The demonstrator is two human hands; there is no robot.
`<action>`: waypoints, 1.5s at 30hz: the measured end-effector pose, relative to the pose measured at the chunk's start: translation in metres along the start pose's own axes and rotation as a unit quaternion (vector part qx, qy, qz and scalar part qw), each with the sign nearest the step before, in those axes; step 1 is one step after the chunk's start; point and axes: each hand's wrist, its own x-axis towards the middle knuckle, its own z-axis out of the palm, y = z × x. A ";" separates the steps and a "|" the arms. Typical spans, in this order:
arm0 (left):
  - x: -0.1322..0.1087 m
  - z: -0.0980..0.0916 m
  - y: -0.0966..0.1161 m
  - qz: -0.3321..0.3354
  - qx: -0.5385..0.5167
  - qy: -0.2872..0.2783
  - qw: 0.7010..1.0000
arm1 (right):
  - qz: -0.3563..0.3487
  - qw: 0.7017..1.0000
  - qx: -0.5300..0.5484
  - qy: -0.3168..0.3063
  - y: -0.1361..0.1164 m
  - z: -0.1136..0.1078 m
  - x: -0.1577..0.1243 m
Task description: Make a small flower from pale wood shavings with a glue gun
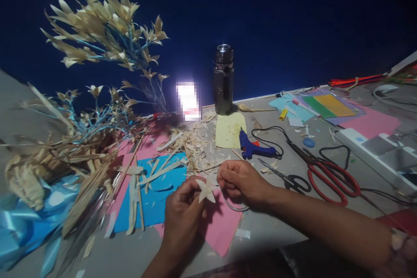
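Observation:
My left hand pinches a small pale star-shaped flower, which looks cut from dry husk, with its petals facing up. Close on its right, my right hand is closed, thumb against fingers, at the flower's edge; what it holds, if anything, is too small to make out. Beneath both hands lies a pink sheet, with part of a thin pale ring showing under my right hand. Black-handled scissors and a blue glue gun lie just beyond my right hand.
Husk scraps cover the table's middle and a blue sheet. Husk-flower branches rise at left above dry husks. A dark flask stands at the back. Large red-handled scissors and a white tray are at right.

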 end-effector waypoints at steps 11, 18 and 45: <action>0.004 -0.006 -0.003 -0.060 -0.073 -0.001 0.996 | 0.018 1.000 0.020 -0.007 -0.003 0.000 -0.001; 0.008 -0.007 -0.002 -0.086 -0.142 -0.002 0.986 | -0.017 1.000 0.009 -0.001 -0.004 0.000 -0.001; 0.002 -0.008 -0.014 0.067 0.103 0.007 0.992 | -0.038 0.968 -0.245 -0.031 -0.004 0.003 -0.010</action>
